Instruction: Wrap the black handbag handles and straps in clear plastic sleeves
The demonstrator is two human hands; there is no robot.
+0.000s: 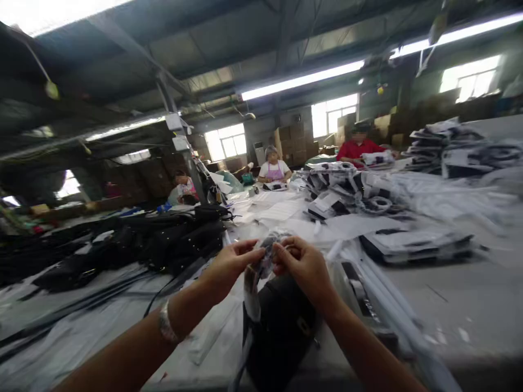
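Note:
A black bag [281, 326] stands at the table's near edge, right in front of me. Its handle, covered in a thin clear or whitish wrap [272, 242], rises from the top between my hands. My left hand [231, 267], with a silvery bracelet on its wrist, pinches the left side of the wrapped handle. Thumb and fingers of my right hand [304, 264] are closed on the right side of it. A pale wrapped strip [252, 299] hangs down at the bag's left. Blur hides the fine detail at my fingertips.
Black bags [180, 239] are heaped on the left. A stack of wrapped bags [335, 185] lies ahead, with a flat wrapped one [412, 245] to the right. Long pale tubes [379, 294] lie beside my right arm. Several co-workers sit across the tables, near a post [196, 174].

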